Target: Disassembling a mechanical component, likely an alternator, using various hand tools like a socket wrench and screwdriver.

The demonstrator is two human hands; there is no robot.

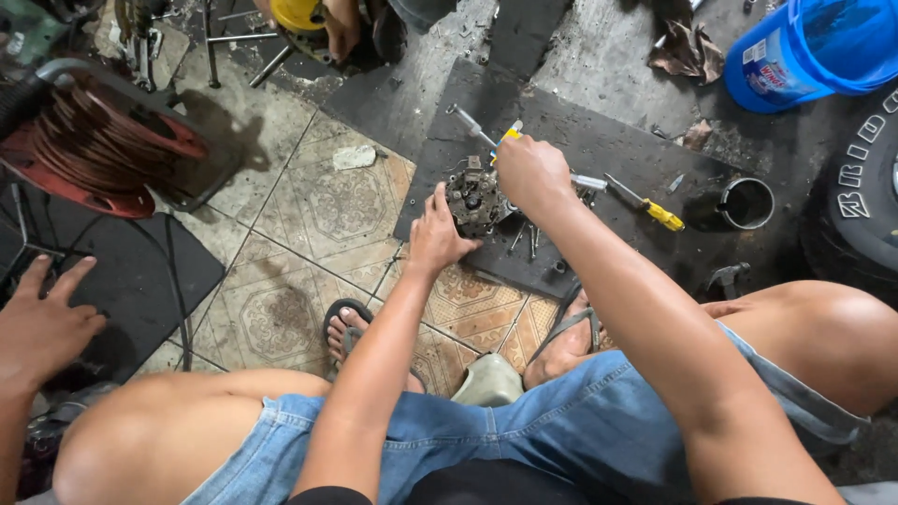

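The left hand [438,234] rests against the left side of a greasy metal part [475,198], fingers spread on it, its grip not closed. The part sits on a dark mat [599,140] on the floor. The right hand [533,173] has its grip clamped on a yellow-handled screwdriver [508,136] just above the part. Another screwdriver [645,203] and a metal cup [746,202] lie to the right.

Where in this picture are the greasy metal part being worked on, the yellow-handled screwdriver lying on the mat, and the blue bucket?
Greasy metal part [474,198], head view, on its dark top face.
Yellow-handled screwdriver [663,215], head view, on its yellow handle.
Blue bucket [795,56], head view, on its outer side wall.
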